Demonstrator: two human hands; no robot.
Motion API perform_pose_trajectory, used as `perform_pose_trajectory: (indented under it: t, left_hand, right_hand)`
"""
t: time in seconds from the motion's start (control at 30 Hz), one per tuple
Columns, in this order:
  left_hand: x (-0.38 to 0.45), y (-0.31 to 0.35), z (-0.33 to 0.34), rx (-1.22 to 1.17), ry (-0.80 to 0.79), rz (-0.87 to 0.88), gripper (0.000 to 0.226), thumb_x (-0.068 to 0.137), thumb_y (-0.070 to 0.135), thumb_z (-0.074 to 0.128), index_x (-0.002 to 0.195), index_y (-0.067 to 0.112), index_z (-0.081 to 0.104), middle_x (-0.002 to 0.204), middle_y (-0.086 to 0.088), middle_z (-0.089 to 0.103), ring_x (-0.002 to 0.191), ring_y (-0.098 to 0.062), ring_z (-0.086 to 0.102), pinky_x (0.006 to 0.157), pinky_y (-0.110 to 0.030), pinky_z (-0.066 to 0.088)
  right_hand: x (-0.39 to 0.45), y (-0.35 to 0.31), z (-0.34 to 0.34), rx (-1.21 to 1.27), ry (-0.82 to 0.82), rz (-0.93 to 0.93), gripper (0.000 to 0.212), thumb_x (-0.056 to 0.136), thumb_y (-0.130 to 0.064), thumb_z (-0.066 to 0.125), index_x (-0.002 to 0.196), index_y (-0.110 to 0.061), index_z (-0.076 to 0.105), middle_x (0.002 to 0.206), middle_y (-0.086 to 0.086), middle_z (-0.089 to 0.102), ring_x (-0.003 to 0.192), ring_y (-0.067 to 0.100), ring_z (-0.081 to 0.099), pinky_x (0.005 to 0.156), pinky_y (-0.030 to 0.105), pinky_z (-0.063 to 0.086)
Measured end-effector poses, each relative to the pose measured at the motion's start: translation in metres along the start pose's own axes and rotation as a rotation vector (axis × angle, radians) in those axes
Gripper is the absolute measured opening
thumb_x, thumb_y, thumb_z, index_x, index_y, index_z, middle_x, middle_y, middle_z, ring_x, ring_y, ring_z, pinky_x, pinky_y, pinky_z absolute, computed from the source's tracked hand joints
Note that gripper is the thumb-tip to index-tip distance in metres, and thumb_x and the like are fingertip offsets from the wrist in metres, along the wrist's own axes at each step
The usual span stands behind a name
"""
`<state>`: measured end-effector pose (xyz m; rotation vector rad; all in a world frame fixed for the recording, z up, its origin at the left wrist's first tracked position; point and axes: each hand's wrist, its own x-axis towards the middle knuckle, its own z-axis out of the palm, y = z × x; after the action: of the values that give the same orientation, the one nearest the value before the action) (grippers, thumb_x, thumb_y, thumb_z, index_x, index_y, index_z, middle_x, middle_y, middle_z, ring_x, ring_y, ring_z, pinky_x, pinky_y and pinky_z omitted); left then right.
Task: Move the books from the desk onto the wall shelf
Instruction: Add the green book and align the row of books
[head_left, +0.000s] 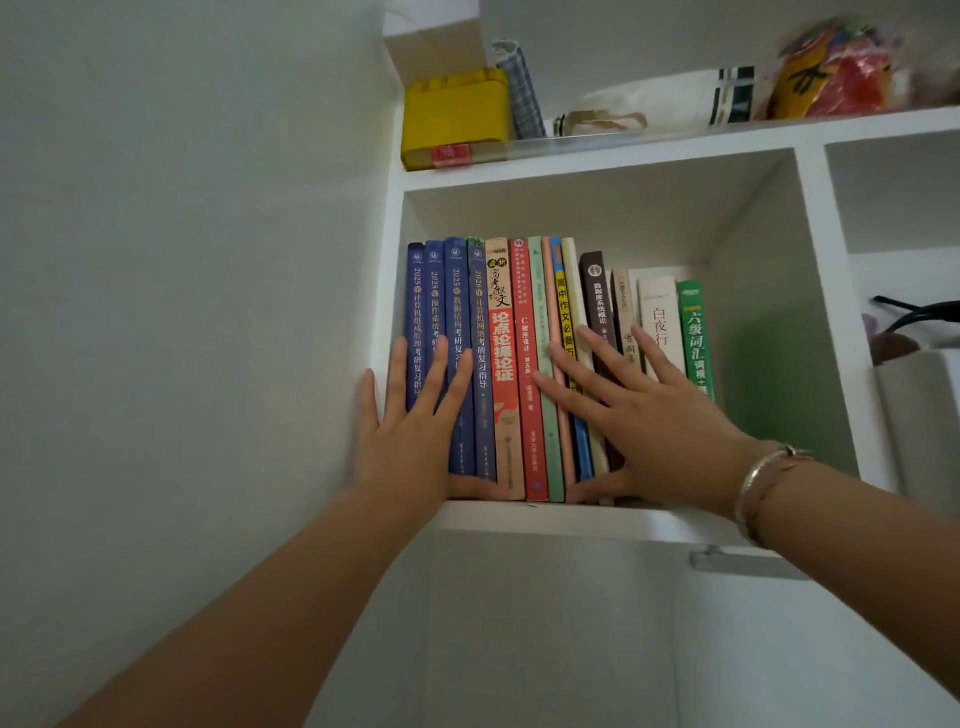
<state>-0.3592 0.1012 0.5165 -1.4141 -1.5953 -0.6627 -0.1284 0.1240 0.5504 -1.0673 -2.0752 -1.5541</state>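
Observation:
A row of several books stands upright in the white wall shelf (571, 519) compartment. Blue books (457, 291) are at the left, then an orange-red book (501, 332), a red book (523, 312), thin green and yellow ones, a brown book (596, 296), a white book (658, 312) and a green book (695, 332) at the right end. My left hand (415, 415) lies flat with straight fingers against the blue spines. My right hand (639, 410), bracelet on its wrist, presses flat on the middle and right spines. The desk is out of view.
To the right of the green book the compartment has free room. The top shelf carries a yellow box (454, 117), a checked cloth roll (522, 88), a white bag and a colourful bag (836, 67). A neighbouring compartment at right holds a dark object (919, 312).

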Motion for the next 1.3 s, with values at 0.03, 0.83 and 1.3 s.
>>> perform_pose_trajectory:
  t: [0.03,0.83,1.3]
  left_hand:
    - [0.001,-0.002,-0.001,0.037,0.008,0.001,0.129,0.058,0.089,0.043,0.138,0.027,-0.038,0.154,-0.003,-0.035,0.137,-0.034,-0.037,0.107,-0.054,-0.02]
    - [0.04,0.042,-0.005,-0.083,0.04,0.407,0.128,0.056,0.09,0.042,0.137,0.035,-0.039,0.147,0.011,-0.044,0.138,-0.02,-0.038,0.115,-0.057,-0.012]
    - [0.041,0.059,-0.011,-0.071,0.185,0.427,0.107,0.068,0.089,0.014,0.146,0.026,-0.025,0.156,0.002,-0.028,0.145,-0.026,-0.024,0.117,-0.056,-0.007]
  right_hand:
    - [0.002,-0.002,0.0,0.003,-0.003,0.007,0.104,0.068,-0.088,0.018,0.151,-0.025,0.025,0.156,0.005,0.029,0.144,0.034,0.022,0.11,0.057,0.01]
    - [-0.021,0.025,-0.001,0.248,-0.087,0.083,0.131,0.061,-0.087,0.04,0.145,-0.015,-0.03,0.151,-0.005,-0.031,0.141,0.013,-0.029,0.118,0.048,-0.014]
    - [-0.025,0.023,0.0,0.541,0.323,0.381,0.081,0.088,-0.061,0.04,0.153,-0.028,0.006,0.162,-0.009,-0.004,0.148,0.011,-0.013,0.12,0.041,-0.007]
